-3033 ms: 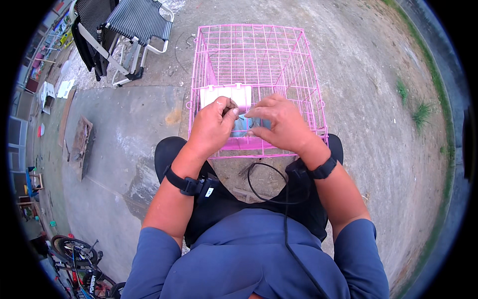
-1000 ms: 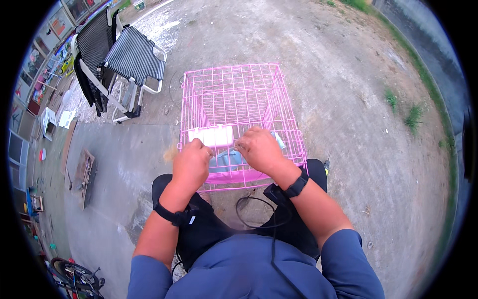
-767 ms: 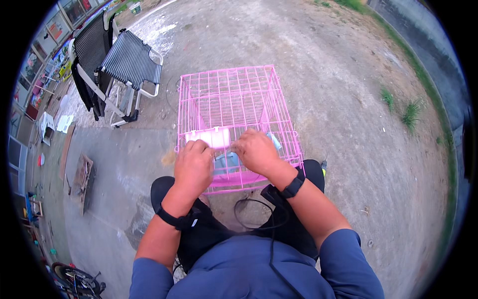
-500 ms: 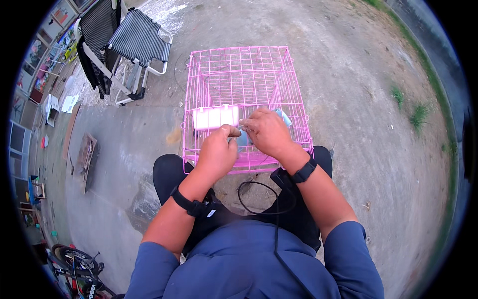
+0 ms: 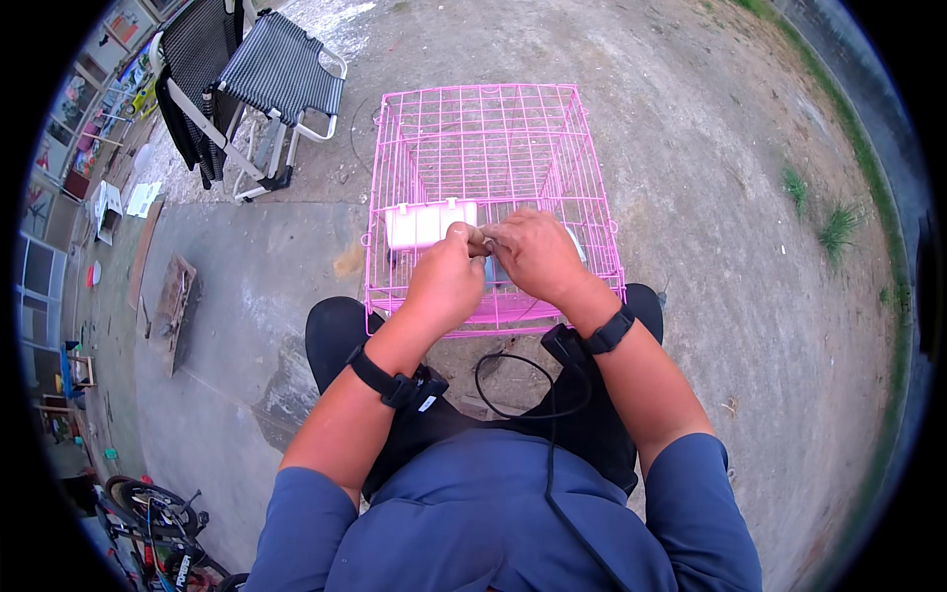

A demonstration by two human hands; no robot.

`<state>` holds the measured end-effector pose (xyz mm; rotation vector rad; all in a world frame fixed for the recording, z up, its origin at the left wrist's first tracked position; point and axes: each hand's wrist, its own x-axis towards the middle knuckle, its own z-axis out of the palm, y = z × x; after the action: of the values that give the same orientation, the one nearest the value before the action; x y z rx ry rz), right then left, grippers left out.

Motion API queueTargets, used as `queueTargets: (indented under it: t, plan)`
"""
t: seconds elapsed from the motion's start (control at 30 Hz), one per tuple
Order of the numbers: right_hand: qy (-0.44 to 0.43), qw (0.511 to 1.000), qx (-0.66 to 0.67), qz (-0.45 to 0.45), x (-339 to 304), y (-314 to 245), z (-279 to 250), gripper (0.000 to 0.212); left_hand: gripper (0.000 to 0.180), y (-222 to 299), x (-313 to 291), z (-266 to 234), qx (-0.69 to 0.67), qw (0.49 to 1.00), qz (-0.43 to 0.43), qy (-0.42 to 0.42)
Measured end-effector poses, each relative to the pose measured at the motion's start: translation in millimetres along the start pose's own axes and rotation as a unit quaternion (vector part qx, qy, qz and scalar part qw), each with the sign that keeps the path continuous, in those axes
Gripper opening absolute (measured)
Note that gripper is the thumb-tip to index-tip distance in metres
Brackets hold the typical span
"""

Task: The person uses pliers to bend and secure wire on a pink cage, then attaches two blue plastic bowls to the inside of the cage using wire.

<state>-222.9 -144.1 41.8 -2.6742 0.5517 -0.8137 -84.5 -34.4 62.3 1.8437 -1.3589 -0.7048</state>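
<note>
A pink wire cage (image 5: 483, 130) stands on the ground between my knees. Over its near half my left hand (image 5: 449, 276) and my right hand (image 5: 541, 255) meet, fingertips pinched together close to the top wires. Whatever lies between the fingers is too small or too hidden to name. Beside my left hand a white plastic box (image 5: 416, 227) hangs at the cage's wires by small clips. Something light blue inside the cage is mostly covered by my hands.
A black cable (image 5: 483, 380) loops over my lap below the cage. Far left stands a folding chair (image 5: 281, 74) with a white frame. A long trough-like object (image 5: 173, 311) lies on the concrete, and a bicycle (image 5: 153, 513) is at lower left.
My left hand has moved slightly right and up, bringing its fingertips against those of my right hand. The blue thing in the cage is now more covered.
</note>
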Motion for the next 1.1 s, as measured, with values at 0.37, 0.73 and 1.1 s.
queueTargets:
  t: [0.37, 0.73, 1.1]
  plan:
    - [0.015, 0.996, 0.069, 0.057, -2.8, -4.3, 1.3, 0.012, 0.019, 4.3, 4.9, 1.9, 0.101, 0.994, -0.039, -0.012]
    - [0.045, 0.999, 0.001, 0.008, -10.6, -14.5, -4.2, 0.011, 0.019, 9.8, 11.0, -2.2, 0.207, 0.978, -0.009, -0.039]
    - [0.081, 0.99, 0.109, 0.033, -10.1, -9.4, -19.4, 0.011, 0.023, 8.1, 7.8, 4.8, 0.22, 0.975, -0.02, -0.013]
